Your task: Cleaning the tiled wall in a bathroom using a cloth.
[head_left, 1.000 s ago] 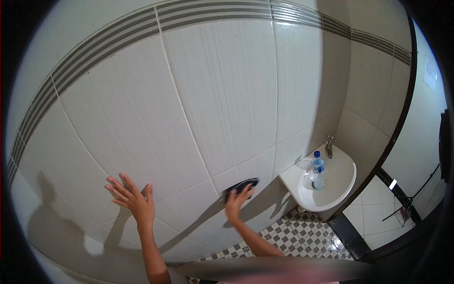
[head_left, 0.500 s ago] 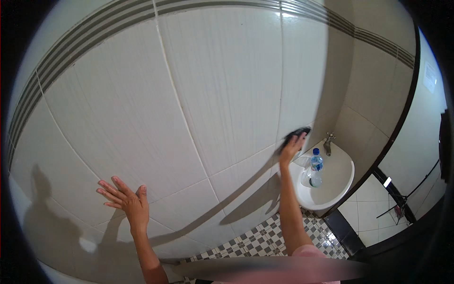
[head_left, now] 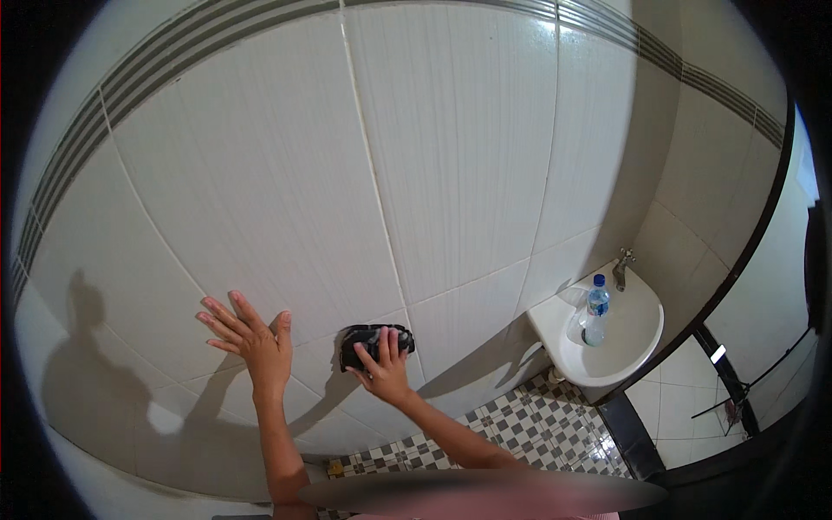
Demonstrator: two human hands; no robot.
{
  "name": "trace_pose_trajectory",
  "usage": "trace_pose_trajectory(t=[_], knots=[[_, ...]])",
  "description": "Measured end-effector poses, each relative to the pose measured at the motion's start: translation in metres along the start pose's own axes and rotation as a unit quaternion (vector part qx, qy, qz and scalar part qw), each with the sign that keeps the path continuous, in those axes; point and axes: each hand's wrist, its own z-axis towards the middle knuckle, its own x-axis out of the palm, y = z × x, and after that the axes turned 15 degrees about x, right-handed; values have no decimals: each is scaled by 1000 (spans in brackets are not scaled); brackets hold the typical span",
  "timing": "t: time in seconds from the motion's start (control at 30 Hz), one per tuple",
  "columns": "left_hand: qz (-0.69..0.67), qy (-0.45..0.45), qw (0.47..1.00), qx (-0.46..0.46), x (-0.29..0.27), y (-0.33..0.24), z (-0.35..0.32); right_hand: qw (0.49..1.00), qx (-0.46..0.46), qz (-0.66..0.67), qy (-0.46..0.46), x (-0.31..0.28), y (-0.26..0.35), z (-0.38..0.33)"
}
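A folded black cloth (head_left: 354, 336) with whitish, foam-like streaks lies flat against the pale tiled wall (head_left: 459, 165). My right hand (head_left: 386, 374) presses it there from the front, its fingers spread over the cloth and the thumb at the lower edge. To the left, my left hand (head_left: 260, 351) is held up at the wall with fingers stretched apart and nothing in it. Whether that palm fully touches the tiles cannot be made out.
A white washbasin (head_left: 654, 334) with a metal tap (head_left: 620, 270) juts out on the right. In it stands a clear plastic bottle (head_left: 596, 314) with a blue cap. Below is a checkered floor (head_left: 529, 433). A dark doorway frame (head_left: 737, 260) borders the right.
My right hand has swept the black cloth left and down along the wall, from beside the basin to near my left hand. The view has shifted slightly; my left hand stays spread.
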Motion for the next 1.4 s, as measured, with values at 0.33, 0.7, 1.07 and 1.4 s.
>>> trace_pose_trajectory(t=[0.33,0.7,1.07,1.4], knots=[[-28,-11,999,23,-1,7,-2,929,193,37,-312,-154,-165,160],[-109,41,993,12,-14,18,-9,991,41,56,-110,-5,38,60],[-211,112,971,11,-44,26,-13,951,-43,-141,273,-44,-62,-28],[-294,122,947,39,-54,36,-10,987,23,39,-155,-67,21,127]])
